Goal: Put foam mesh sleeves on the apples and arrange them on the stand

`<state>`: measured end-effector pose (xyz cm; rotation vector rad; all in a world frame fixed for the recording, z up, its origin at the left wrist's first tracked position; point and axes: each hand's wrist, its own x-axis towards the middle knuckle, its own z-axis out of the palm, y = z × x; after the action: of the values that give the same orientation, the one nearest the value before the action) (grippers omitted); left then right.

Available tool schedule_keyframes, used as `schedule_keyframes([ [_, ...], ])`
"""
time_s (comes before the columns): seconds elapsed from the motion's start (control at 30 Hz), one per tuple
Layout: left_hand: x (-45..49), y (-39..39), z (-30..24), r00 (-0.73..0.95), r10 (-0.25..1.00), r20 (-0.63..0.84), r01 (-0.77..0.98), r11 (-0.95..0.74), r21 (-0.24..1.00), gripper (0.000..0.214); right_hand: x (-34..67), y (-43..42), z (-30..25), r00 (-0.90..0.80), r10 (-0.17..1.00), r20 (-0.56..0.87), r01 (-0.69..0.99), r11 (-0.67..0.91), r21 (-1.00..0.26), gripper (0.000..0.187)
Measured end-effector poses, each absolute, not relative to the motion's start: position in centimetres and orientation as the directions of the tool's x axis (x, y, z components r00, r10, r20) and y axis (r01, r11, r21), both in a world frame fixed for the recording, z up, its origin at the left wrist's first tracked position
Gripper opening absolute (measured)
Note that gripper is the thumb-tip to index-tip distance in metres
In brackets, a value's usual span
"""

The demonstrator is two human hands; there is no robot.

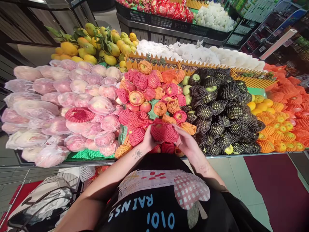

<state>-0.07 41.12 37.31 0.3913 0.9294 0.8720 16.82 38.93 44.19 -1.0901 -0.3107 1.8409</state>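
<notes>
Between my two hands, over the front of the apple pile, is an apple in a red foam net [164,132]. My left hand [150,139] grips its left side, fingers partly hidden behind the fruit. On the other side, my right hand [183,138] has its fingers closed on the net's right end. Loose and netted apples [136,98] lie just beyond, some in pink-red sleeves and some in orange ones. A green mat [154,111] shows through gaps among them.
Plastic-wrapped pinkish fruit [54,100] fills the left, with a red net [79,115] on top. Green fruit in black nets [218,111] is to the right. Behind stand mangoes [90,48] and a small yellow fence [166,67]. A shopping cart with a bag [48,196] is lower left.
</notes>
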Motion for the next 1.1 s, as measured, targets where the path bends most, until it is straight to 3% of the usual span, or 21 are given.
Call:
schedule_keyframes([
  [0.1, 0.4, 40.7, 37.8, 0.281, 0.782, -0.556, -0.615, 0.591, 0.521, 0.044, 16.6, 38.8, 41.6, -0.057, 0.817, -0.574, -0.627, -0.477, -0.616, 0.026],
  [0.27, 0.9, 40.3, 37.3, 0.217, 0.849, -0.482, -0.554, 0.513, 0.656, 0.040, 17.4, 39.2, 38.9, -0.008, 0.831, -0.556, -0.458, -0.497, -0.737, 0.037],
  [0.37, 0.4, 40.3, 37.0, 0.109, 0.890, -0.442, -0.400, 0.447, 0.800, 0.039, 17.9, 38.4, 38.8, -0.008, 0.870, -0.493, -0.370, -0.461, -0.807, 0.036],
  [0.5, -0.6, 40.2, 37.6, 0.108, 0.944, -0.311, -0.069, 0.319, 0.945, 0.033, 17.5, 36.9, 39.1, -0.194, 0.807, -0.557, -0.454, -0.577, -0.679, 0.053],
  [0.6, -1.3, 40.2, 38.7, 0.273, 0.939, -0.211, 0.176, 0.167, 0.970, 0.027, 16.8, 36.6, 39.0, -0.228, 0.767, -0.600, -0.459, -0.628, -0.628, 0.051],
  [0.7, -2.2, 40.5, 40.0, 0.369, 0.917, -0.152, 0.193, 0.084, 0.978, 0.027, 16.4, 37.2, 38.8, -0.203, 0.779, -0.593, -0.471, -0.609, -0.638, 0.043],
  [0.8, -3.8, 41.0, 41.2, 0.360, 0.931, -0.063, 0.289, -0.047, 0.956, 0.027, 16.0, 38.5, 39.2, -0.156, 0.802, -0.577, -0.425, -0.582, -0.694, 0.050],
  [0.87, -5.5, 41.7, 41.7, 0.285, 0.958, -0.006, 0.361, -0.101, 0.927, 0.026, 15.6, 40.0, 39.8, -0.089, 0.868, -0.489, -0.307, -0.491, -0.816, 0.059],
  [0.97, -8.4, 43.4, 41.7, 0.128, 0.990, 0.057, 0.465, -0.111, 0.878, 0.023, 14.6, 43.3, 40.5, -0.033, 0.992, -0.125, 0.119, -0.120, -0.986, 0.074],
  [1.03, -10.4, 45.0, 41.4, 0.013, 0.992, 0.124, 0.552, -0.111, 0.827, 0.022, 13.8, 45.9, 40.6, -0.116, 0.991, 0.064, 0.462, 0.111, -0.880, 0.076],
  [1.1, -12.2, 46.7, 41.0, -0.084, 0.976, 0.203, 0.646, -0.101, 0.757, 0.021, 12.8, 48.3, 40.4, -0.241, 0.966, 0.097, 0.686, 0.240, -0.687, 0.074],
])
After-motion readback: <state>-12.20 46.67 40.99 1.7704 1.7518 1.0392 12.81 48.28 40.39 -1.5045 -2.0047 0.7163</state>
